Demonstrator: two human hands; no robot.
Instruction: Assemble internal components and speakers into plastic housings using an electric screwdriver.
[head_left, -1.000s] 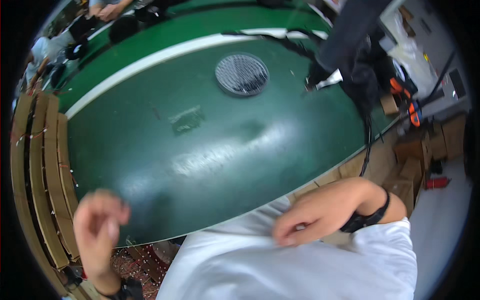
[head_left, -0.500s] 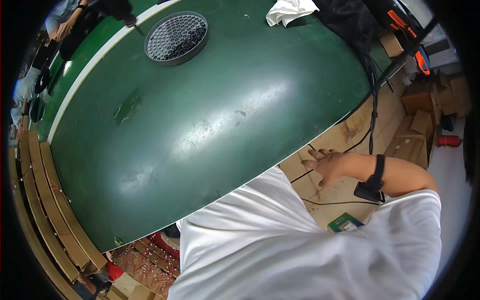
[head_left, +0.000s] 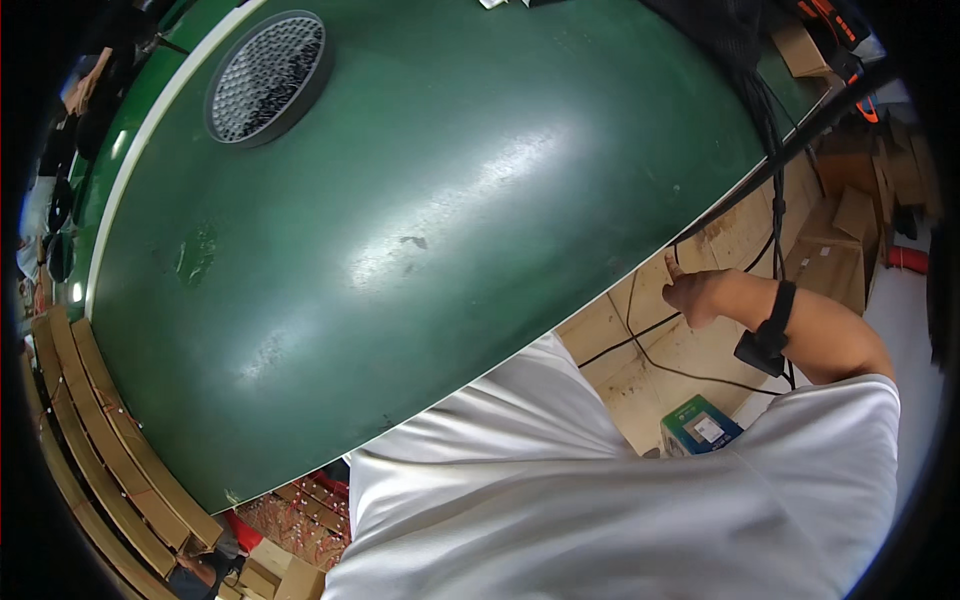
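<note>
The right hand hangs past the table's near edge, left of black cables; left hand off near-left corner; neither grip discernible.

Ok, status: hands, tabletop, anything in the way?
Right hand beside green table, holding nothing visible. Left hand can't be made out. Round grey tray on table. Black cables near right hand.
</note>
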